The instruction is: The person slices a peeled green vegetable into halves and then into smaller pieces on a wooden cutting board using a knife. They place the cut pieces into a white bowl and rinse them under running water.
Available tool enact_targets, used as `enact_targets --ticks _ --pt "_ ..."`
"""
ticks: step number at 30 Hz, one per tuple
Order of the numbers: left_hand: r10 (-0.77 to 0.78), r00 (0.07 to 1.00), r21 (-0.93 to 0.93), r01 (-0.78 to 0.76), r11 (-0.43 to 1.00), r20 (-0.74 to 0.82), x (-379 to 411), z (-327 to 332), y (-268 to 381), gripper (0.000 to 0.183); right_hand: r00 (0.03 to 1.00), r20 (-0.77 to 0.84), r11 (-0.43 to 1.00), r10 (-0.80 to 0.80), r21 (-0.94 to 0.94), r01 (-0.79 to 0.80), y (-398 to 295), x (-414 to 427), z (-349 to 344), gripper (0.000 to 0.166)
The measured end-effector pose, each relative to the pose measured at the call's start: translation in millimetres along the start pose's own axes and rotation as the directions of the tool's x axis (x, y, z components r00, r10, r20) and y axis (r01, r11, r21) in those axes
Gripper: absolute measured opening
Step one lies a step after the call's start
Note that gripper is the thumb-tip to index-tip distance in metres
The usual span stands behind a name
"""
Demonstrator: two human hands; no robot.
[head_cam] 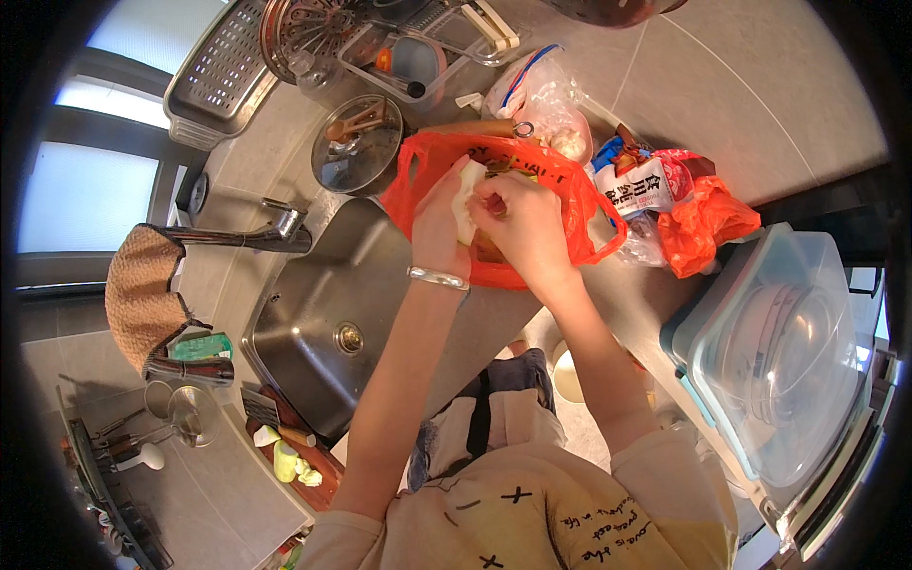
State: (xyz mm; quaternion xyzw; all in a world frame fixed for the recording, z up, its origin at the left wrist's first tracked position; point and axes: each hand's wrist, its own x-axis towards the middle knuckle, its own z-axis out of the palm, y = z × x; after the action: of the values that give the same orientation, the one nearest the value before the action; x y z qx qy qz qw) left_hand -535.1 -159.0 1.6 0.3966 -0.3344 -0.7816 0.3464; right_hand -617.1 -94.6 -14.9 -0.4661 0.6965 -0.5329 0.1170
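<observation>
My left hand, with a silver bangle at its wrist, holds a pale green-white piece of peeled vegetable, perhaps gourd or melon. The fingers of my right hand are bent in against the inner side of that piece. Whether they pinch anything is hidden. Both hands are above the mouth of a red plastic bag, which stands on the counter beside the sink. Some yellowish-green scraps show inside the bag, partly covered by my right hand.
The steel sink has its faucet at the left. A cleaver and pale green pieces lie on a wooden cutting board. Around the bag are a lidded pan, a food packet and a lidded dish box.
</observation>
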Motion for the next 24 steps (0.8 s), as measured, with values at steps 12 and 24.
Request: enact_targets --ticks 12,24 --pt "0.027 0.995 -0.024 -0.029 0.999 -0.097 -2.1 6.3 -1.5 0.035 0.987 -0.152 0.994 0.06 -0.082 -0.073 1.7 0.6 8.6 0.014" --pt "0.053 0.997 0.015 -0.052 0.999 -0.063 -7.7 8.1 -2.1 0.033 0.992 -0.036 0.991 0.119 -0.052 -0.121 -5.7 0.4 3.0 0.017"
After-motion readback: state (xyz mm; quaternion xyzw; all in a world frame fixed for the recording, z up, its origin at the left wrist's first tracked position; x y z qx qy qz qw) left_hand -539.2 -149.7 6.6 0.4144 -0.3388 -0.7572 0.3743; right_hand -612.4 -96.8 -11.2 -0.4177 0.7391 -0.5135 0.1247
